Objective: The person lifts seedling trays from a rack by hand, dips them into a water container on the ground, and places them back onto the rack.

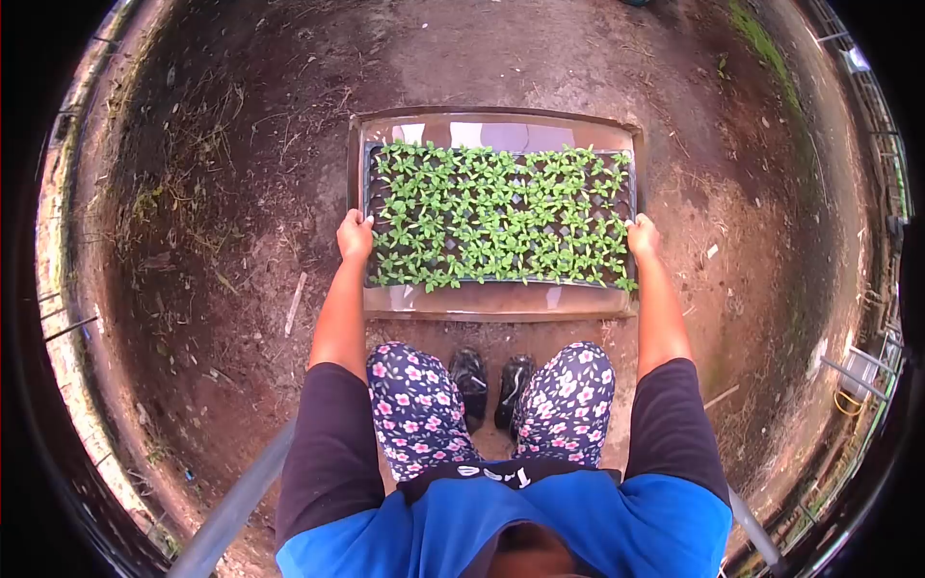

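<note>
A dark seedling tray (499,281) full of small green seedlings (491,207) lies level between my hands, over a shallow basin of brownish water (482,301) set in the soil. My left hand (356,236) is closed on the tray's left edge, thumb on top. At the opposite short side, my right hand (642,235) grips the right edge with its thumb up. How deep the tray's underside sits in the water is hidden.
Bare brown soil (241,289) with dry stalks surrounds the basin. My dark shoes (469,385) and flowered trousers (414,409) are just below its near edge. Grey metal bars (231,501) show at lower left and lower right.
</note>
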Motion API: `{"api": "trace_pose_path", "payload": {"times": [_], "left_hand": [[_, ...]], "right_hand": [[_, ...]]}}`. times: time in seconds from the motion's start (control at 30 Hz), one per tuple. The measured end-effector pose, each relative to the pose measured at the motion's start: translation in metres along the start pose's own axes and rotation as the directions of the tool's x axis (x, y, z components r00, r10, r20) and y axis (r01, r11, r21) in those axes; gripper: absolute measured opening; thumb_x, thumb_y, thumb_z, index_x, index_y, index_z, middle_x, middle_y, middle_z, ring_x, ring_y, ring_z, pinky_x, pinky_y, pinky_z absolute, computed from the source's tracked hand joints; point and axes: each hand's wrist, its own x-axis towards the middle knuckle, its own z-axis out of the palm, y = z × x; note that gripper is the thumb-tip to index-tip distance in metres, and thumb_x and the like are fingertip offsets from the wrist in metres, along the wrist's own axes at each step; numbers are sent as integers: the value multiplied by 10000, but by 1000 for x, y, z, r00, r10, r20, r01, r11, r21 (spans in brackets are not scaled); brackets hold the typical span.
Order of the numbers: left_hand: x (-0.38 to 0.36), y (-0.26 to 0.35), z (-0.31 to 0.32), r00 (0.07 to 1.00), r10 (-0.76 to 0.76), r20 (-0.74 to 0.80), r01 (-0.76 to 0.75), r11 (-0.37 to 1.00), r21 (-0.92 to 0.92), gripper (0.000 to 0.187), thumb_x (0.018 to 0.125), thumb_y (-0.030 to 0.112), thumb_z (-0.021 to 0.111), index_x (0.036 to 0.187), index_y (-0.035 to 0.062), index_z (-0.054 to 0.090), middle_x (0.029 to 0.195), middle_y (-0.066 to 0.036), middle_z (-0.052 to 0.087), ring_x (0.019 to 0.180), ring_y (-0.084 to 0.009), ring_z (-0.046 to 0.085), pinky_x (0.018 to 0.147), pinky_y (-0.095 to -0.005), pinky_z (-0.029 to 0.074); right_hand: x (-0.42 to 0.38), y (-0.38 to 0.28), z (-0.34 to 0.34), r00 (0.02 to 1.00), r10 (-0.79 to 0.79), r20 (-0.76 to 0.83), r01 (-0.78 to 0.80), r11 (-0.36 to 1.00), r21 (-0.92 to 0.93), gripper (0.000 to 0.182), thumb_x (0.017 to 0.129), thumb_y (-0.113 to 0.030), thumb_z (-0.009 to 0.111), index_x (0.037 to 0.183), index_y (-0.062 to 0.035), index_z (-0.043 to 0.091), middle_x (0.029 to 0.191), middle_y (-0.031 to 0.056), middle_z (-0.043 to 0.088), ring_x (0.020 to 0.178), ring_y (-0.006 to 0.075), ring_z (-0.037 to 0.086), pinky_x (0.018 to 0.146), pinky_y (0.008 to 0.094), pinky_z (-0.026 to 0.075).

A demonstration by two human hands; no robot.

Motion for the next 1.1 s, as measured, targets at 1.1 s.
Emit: {"api": "trace_pose_path", "payload": {"times": [1.1], "left_hand": [[-85, 102, 22, 765, 595, 246, -618, 786, 26, 175, 752, 157, 545, 892, 53, 548, 822, -107, 560, 822, -274, 521, 747, -361, 409]], "right_hand": [[-81, -133, 11, 850, -509, 138, 443, 831, 337, 287, 761, -203, 549, 1025, -89, 548, 950, 111, 556, 841, 244, 541, 758, 339, 412]]}}
